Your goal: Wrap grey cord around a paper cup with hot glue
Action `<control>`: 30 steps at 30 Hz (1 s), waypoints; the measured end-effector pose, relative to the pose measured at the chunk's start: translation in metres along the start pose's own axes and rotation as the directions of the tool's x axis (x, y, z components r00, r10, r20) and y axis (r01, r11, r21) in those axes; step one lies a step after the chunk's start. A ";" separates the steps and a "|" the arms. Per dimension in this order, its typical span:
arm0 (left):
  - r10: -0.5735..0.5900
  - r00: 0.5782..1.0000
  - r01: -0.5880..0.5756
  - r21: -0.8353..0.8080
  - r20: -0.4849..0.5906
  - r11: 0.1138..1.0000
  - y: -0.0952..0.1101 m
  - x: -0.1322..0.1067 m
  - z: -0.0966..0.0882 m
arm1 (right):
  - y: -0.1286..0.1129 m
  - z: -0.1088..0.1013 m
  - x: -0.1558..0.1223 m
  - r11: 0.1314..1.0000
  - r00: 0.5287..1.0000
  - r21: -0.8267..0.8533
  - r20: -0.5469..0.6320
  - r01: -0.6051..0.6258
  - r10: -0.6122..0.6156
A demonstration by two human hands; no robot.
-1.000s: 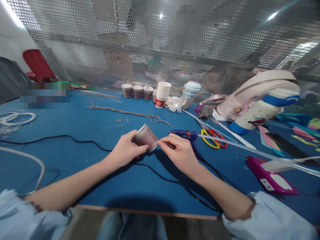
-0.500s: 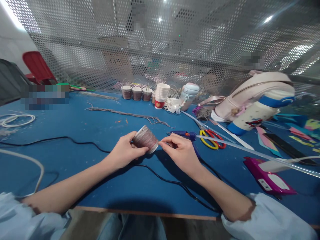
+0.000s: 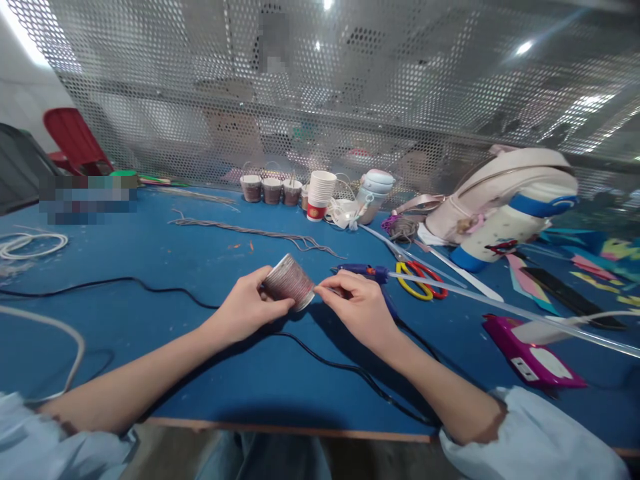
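Note:
A small paper cup wound with grey-brown cord [image 3: 291,283] lies tilted on its side in the air above the blue table. My left hand [image 3: 253,300] is closed around it, with the thumb along the near side. At the cup's right-hand end, my right hand [image 3: 354,299] is closed in a pinch; the fingertips are beside the cup's edge. What they pinch looks like a thin cord end, too small to make out clearly. Just behind my right hand lies a blue glue gun [image 3: 367,272] with a long clear glue stick [image 3: 470,297] in its back.
Yellow and red scissors [image 3: 423,279] lie right of the glue gun. Loose cords [image 3: 260,232] stretch across the table. Behind stand several wrapped cups [image 3: 271,191], stacked paper cups [image 3: 321,193] and a bottle [image 3: 374,193]. A magenta power strip [image 3: 530,353] sits at right; a black cable [image 3: 330,359] runs in front.
Both hands and the cup stay nearly in place. The whole view has shifted slightly; the grips look the same.

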State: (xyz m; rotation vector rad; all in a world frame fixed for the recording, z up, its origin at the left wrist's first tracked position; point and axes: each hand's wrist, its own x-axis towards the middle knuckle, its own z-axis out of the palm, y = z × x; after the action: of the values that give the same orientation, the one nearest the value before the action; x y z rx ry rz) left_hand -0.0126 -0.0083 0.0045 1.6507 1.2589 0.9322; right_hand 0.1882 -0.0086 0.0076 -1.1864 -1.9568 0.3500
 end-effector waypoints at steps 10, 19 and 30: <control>0.023 1.000 -0.023 0.017 -0.015 1.000 0.001 -0.002 -0.001 | 0.000 -0.003 0.000 1.000 1.000 0.003 0.009 -0.018 0.018; 0.024 1.000 -0.024 0.016 -0.009 1.000 0.000 -0.002 -0.002 | 0.001 -0.002 0.001 0.999 0.999 0.023 0.020 -0.042 0.041; 0.073 0.997 -0.073 -0.011 0.015 0.997 -0.001 -0.003 -0.002 | 0.001 -0.005 0.002 0.995 0.996 0.051 0.034 -0.089 0.087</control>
State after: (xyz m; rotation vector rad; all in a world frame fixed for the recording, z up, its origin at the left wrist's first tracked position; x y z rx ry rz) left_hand -0.0155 -0.0108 0.0043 1.7022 1.1880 0.9674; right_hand 0.1921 -0.0069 0.0117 -1.2427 -1.9147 0.4654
